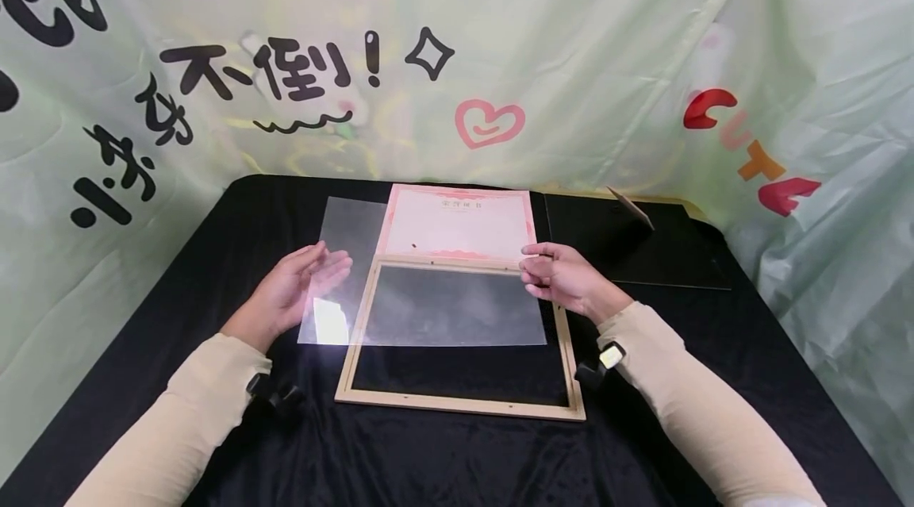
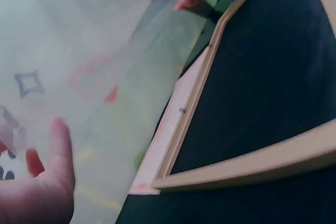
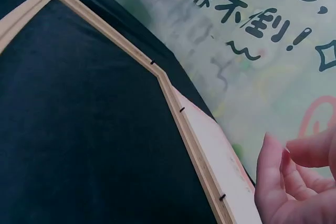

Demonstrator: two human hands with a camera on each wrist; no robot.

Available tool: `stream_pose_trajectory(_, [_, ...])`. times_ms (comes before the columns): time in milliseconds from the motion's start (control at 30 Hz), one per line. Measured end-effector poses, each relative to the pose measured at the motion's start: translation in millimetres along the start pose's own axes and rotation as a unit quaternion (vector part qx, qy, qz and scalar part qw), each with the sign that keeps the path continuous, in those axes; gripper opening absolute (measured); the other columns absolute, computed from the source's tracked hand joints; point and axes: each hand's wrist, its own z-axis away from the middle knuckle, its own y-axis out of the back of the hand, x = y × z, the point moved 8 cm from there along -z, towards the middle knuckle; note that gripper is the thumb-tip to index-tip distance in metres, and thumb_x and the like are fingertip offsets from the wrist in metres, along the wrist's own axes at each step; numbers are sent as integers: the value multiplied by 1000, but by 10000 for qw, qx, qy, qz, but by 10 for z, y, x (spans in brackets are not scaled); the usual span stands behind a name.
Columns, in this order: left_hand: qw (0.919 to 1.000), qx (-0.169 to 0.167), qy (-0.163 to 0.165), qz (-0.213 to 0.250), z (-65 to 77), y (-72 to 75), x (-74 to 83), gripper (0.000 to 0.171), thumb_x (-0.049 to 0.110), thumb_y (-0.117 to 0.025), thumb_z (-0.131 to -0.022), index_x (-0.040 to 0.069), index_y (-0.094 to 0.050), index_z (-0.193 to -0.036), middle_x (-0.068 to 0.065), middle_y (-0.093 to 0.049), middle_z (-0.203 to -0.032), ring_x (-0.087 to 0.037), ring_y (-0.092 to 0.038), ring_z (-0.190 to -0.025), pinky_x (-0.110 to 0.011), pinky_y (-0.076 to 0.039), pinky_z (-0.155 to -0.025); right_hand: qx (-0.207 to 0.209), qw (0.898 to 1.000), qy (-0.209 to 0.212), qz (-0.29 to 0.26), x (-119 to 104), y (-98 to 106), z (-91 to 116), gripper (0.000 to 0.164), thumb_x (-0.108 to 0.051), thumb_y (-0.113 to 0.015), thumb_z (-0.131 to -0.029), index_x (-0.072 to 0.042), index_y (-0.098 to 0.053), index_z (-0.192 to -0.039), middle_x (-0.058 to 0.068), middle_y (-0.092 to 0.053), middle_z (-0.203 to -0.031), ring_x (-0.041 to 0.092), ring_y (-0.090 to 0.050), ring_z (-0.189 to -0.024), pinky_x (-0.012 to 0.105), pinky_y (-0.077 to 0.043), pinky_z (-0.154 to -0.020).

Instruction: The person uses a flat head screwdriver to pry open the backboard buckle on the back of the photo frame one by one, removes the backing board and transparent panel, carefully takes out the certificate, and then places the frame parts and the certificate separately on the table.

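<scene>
A clear plastic sheet (image 1: 457, 309) is held between my two hands, overlapping a wooden frame (image 1: 460, 405) in the head view. At its left edge, my left hand (image 1: 289, 285) grips it, the fingers partly seen through the plastic. My right hand (image 1: 560, 273) pinches the right edge with thumb and fingers brought close together. The frame lies below, its inside showing black cloth. Behind the frame's far bar lies a pink-bordered certificate (image 1: 460, 225). In the right wrist view, small dark metal tabs stick out along the wooden bars (image 3: 176, 103).
To the back right lies a black backing board (image 1: 664, 249) with its stand flap (image 1: 631, 208) raised. Black cloth (image 1: 457, 459) covers the table. A printed fabric curtain (image 1: 571, 55) hangs behind and at both sides.
</scene>
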Motion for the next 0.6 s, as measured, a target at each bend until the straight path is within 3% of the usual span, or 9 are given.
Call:
stream_pose_trajectory(133, [9981, -608, -8, -10, 75, 69, 67, 27, 12, -38, -105, 7, -64, -113, -9, -66, -116, -27, -64, -107, -38, -52, -89, 282, 9994, -23, -212, -28, -89, -169, 45, -1, -51, -98, 2, -35, -140, 6, -57, -98, 11, -60, -71, 23, -53, -65])
stream_pose_trajectory(200, [9952, -830, -26, 511, 107, 117, 106, 29, 9, -35, -105, 3, -60, -119, -14, -63, -122, -32, -62, -111, -43, -50, -91, 388, 9988, -42, -310, -31, -136, -257, 46, -1, -52, -98, 2, -37, -140, 7, -58, -98, 10, -61, -70, 22, -53, -64])
stream_pose_trajectory(267, [9897, -842, -81, 1156, 130, 187, 146, 26, 4, -35, -104, -1, -55, -120, -20, -62, -123, -37, -60, -113, -45, -48, -94, 494, 9979, -72, -405, -15, -187, -351, 45, 0, -52, -97, 2, -38, -140, 7, -59, -97, 10, -61, -70, 21, -53, -63])
stream_pose_trajectory(333, [9806, -795, -185, 1782, 137, 257, 181, 24, 0, -35, -103, -5, -52, -118, -25, -60, -122, -40, -59, -114, -46, -45, -97, 583, 9971, -77, -482, 3, -253, -444, 45, 0, -53, -97, 2, -39, -140, 7, -60, -97, 10, -61, -69, 21, -52, -62])
stream_pose_trajectory(400, [9747, -652, -291, 2117, 139, 333, 203, 24, -3, -35, -102, -5, -49, -121, -26, -59, -123, -41, -58, -115, -46, -43, -99, 646, 9962, -82, -572, 25, -330, -538, 45, 2, -53, -97, 3, -39, -140, 9, -60, -98, 9, -61, -69, 20, -52, -60])
stream_pose_trajectory(500, [9786, -557, -449, 1927, 133, 443, 206, 38, -5, -35, -101, 4, -42, -138, -19, -54, -129, -39, -57, -117, -48, -43, -99, 741, 9946, -68, -720, 59, -455, -672, 46, 2, -55, -96, 3, -41, -139, 11, -60, -96, 9, -60, -67, 19, -50, -57])
stream_pose_trajectory(600, [9863, -397, -557, 1501, 105, 530, 179, 59, -5, -35, -101, 23, -25, -152, -12, -46, -133, -36, -58, -115, -50, -46, -96, 793, 9923, -118, -943, 103, -580, -798, 44, 2, -55, -96, 2, -43, -138, 9, -60, -91, 9, -59, -66, 19, -50, -56])
